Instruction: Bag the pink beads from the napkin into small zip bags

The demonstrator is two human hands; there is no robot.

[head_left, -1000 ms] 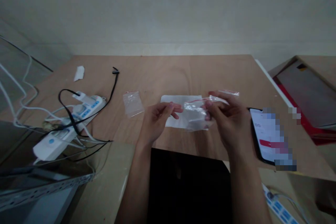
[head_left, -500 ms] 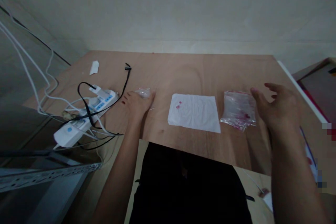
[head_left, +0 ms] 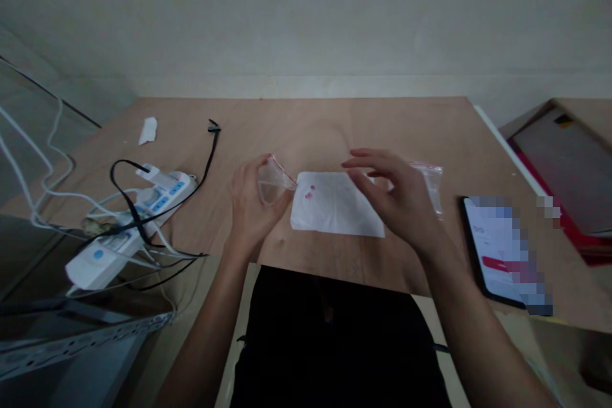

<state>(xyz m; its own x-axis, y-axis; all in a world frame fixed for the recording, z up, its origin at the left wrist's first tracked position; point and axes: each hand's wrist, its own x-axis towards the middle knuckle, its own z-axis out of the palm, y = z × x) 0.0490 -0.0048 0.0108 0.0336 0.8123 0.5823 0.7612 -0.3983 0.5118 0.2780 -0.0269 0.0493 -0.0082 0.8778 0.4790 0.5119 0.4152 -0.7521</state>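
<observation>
Between the thumb and fingers of my left hand is a small clear zip bag with a red strip along its top, raised beside the paper. A white sheet of paper lies on the table in front of me, with a few small pink-red pieces near its left end. My right hand hovers over the paper's right end, fingers apart and holding nothing. Partly hidden behind that hand is a larger clear zip bag, also with a red strip.
A phone with a lit screen lies at the right. On the left, a white power strip carries tangled cables. A black cable end and a white scrap lie farther back. A red-edged box stands at far right.
My left hand has lifted the small zip bag off the table. My right hand has moved left, from beside the larger bag to above the paper. The view has shifted right.
</observation>
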